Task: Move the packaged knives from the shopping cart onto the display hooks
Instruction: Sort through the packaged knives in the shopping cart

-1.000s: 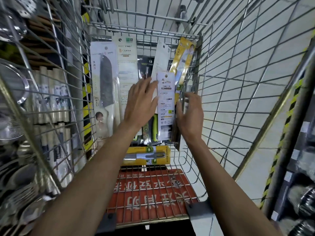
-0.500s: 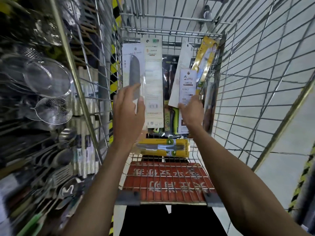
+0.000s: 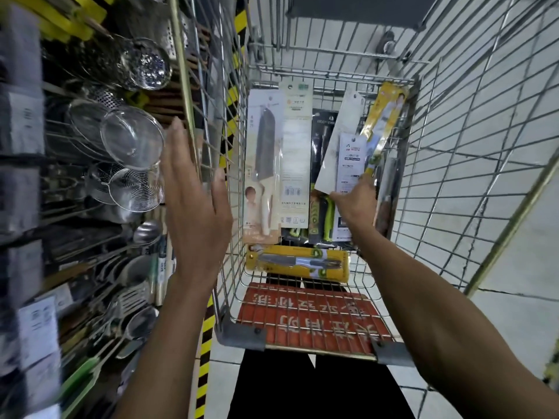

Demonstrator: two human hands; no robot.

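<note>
Head view: packaged knives inside shopping cart

left hand: off the packs; now outside shopping cart (fingers straight) | right hand: pinches white knife pack

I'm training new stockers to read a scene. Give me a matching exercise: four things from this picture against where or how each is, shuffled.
1 left hand
2 right hand
3 red sign
4 strainer

A on the shelf
B grips a white pack
C open, outside the cart
D at the cart's near end

Pairs: 1-C, 2-B, 3-D, 4-A
</note>
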